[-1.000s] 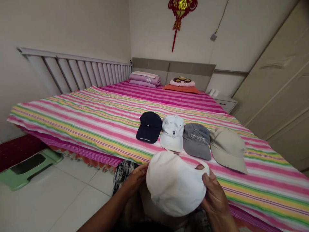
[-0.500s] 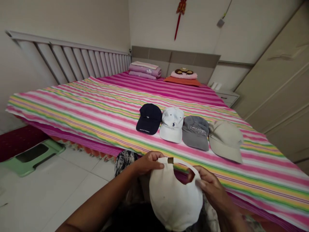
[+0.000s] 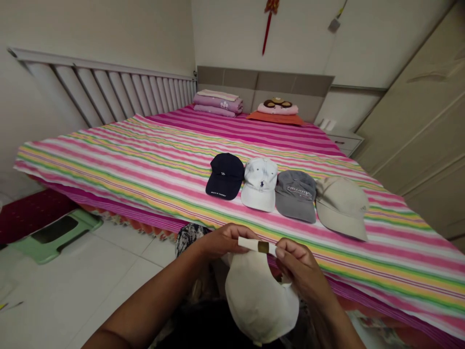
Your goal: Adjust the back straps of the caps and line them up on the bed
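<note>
Cap (image 3: 261, 300), white, held up by its back strap (image 3: 250, 244) just past near edge of striped bed sheet (image 3: 109, 165), crown hanging down over lap. L hand (image 3: 223, 241): palm down, forearm coming in from lower L, fingers narrow, pinched on L end of strap. R hand (image 3: 298, 264): wrist bent, forearm rising from lower R, fingers curled, narrow, pinched on strap just beside brass-coloured buckle (image 3: 263, 247). Hands close together at strap. Patterned cloth (image 3: 189, 240) just beside L wrist.

On bed, mid-sheet, row of 4 caps side by side, brims toward near edge: navy cap (image 3: 225, 176), white logo cap (image 3: 259, 184), grey cap (image 3: 296, 196), beige cap (image 3: 341, 208). At head of bed: folded pink blankets (image 3: 218, 103) toward L edge, orange cushion (image 3: 275, 118) toward R edge. Green step stool (image 3: 54, 240) on tile floor beyond L edge.
</note>
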